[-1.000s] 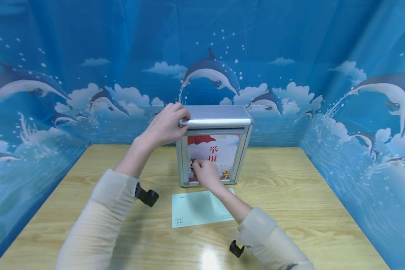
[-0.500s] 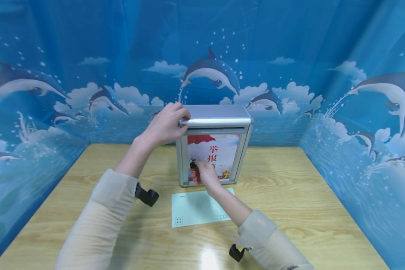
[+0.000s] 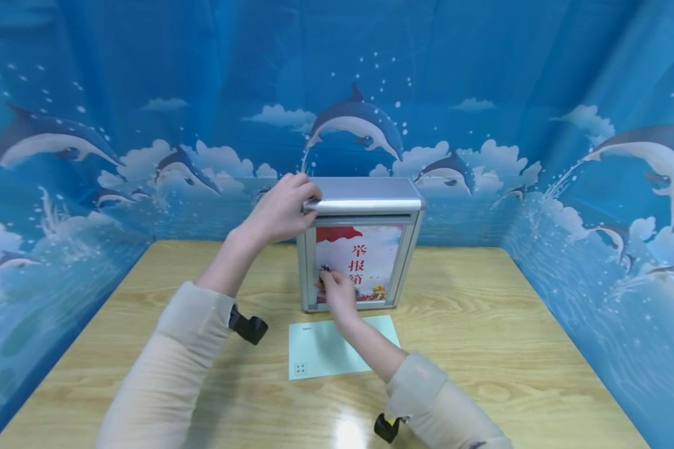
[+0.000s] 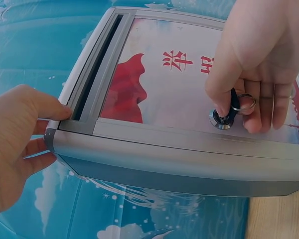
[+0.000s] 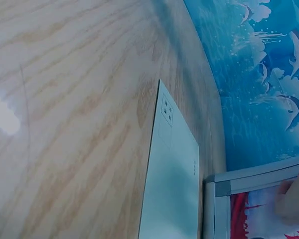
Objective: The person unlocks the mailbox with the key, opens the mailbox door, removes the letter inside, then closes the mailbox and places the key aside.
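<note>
A silver metal letter box (image 3: 371, 189) stands upright on the table, its front panel printed with red lettering. My left hand (image 3: 283, 209) grips the box's top left corner, thumb at the front by the narrow slot (image 4: 98, 67) and fingers around the side. Low on the panel's left, my right hand (image 3: 339, 293) pinches a black-headed key (image 4: 233, 102) between thumb and fingers. The key sits at the round lock (image 4: 220, 121), and a metal ring (image 4: 247, 102) hangs from it. The front door is closed.
A pale green envelope (image 3: 314, 355) lies flat on the wooden table (image 3: 472, 349) just in front of the box. Behind and on both sides hangs a blue curtain (image 3: 247, 75) printed with dolphins. Black straps (image 3: 248, 327) with small devices are worn at the wrists.
My right hand has turned at the key and shifted slightly, uncovering more of the red lettering. My left hand keeps its hold on the corner. The head view has shifted a little.
</note>
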Available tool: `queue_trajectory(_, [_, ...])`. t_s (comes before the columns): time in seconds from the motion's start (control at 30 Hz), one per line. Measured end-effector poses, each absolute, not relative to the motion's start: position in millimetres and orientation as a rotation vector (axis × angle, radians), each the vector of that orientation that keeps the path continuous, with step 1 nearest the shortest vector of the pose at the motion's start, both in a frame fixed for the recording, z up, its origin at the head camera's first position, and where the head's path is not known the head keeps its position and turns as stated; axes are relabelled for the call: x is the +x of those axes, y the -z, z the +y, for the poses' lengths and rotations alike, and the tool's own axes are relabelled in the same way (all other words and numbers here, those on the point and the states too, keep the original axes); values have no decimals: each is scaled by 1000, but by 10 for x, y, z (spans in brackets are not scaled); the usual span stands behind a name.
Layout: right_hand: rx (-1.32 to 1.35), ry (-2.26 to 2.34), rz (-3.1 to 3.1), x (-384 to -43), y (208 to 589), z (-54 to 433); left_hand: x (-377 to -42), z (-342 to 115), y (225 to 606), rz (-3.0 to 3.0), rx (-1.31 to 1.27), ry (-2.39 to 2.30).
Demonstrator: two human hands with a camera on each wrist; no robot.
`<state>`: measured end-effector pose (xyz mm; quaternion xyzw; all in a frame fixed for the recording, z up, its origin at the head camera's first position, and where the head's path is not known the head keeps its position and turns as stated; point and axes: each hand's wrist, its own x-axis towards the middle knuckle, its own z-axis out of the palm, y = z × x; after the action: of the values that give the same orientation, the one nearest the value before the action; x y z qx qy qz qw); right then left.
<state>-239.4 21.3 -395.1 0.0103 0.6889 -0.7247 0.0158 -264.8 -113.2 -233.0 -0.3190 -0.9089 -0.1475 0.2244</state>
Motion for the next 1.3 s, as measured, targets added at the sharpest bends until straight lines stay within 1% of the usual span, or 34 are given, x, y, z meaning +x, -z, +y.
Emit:
queue_trajectory(0.3, [42, 2338, 2132, -2347, 3965, 194, -2638, -1110, 2308, -2514, -871, 398])
queue_trajectory(0.43, [-16, 2303, 2120, -2326, 3959, 260, -2629, -1109, 2297, -2522, -855, 399])
queue_trajectory(0.53, [-82, 2197, 2135, -2311, 3946, 358, -2630, -1110, 2299, -2525, -847, 402])
queue_trajectory(0.83, [-286, 1648, 2260, -2342, 3954, 812, -2636, -1114, 2324, -2535, -834, 407])
queue_trajectory(1.13, [-289, 1550, 2267, -2351, 4076, 1432, -2632, -1097, 2330, -2556, -836, 406])
queue_trajectory(1.3, [-235, 1457, 2228, -2308, 4110, 1730, -2627, -1107, 2322, -2563, -816, 406])
